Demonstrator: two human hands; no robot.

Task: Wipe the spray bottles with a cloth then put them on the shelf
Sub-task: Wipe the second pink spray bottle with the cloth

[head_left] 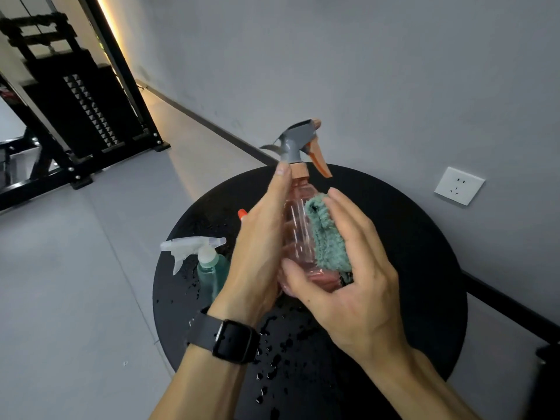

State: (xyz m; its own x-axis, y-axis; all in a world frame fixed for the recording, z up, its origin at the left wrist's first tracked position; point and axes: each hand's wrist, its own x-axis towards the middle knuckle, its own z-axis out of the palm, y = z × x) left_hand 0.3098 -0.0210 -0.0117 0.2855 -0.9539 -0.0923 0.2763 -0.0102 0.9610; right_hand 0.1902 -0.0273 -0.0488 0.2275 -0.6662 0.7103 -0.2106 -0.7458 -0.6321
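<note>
Left hand fingers grip pink spray bottle — right hand fingers press teal cloth against it.

Left hand grips pink spray bottle upright above round black table; black watch on that wrist. Right hand presses teal microfibre cloth flat against bottle's side. Grey-and-orange trigger head on top. Teal spray bottle stands on table, left. Water droplets scattered over tabletop. Wall socket at right.
</note>
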